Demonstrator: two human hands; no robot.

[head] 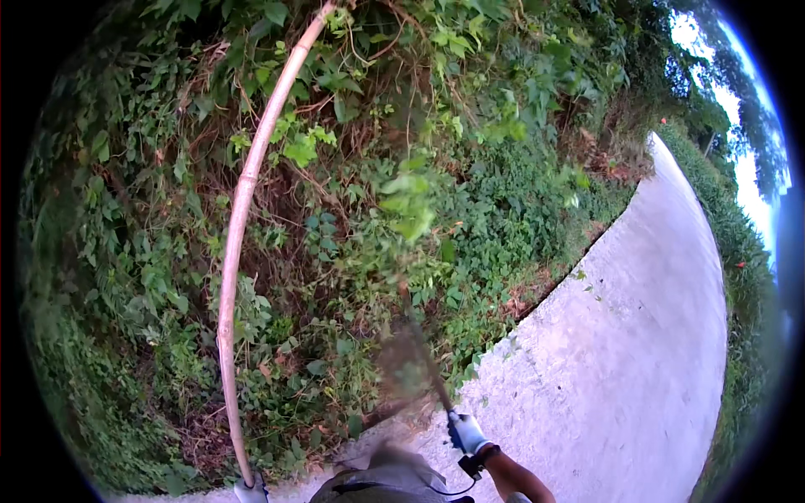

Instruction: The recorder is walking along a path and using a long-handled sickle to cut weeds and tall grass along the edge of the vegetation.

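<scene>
My left hand, in a white and dark work glove, grips the lower end of a long bamboo pole at the bottom edge of the view. The pole rises into the foliage, and its upper end passes out of sight at the top. My right hand, gloved alike, holds the handle of a long tool that slants up and left into the plants. Motion blur hides what the tool's far end is. Blurred green leaves hang just beyond it.
A bank of tangled vines and weeds fills the left and middle. A pale paved path curves away on the right, with scattered leaf bits on it. Grass borders its far side. A wristband and a cabled device are on my right wrist.
</scene>
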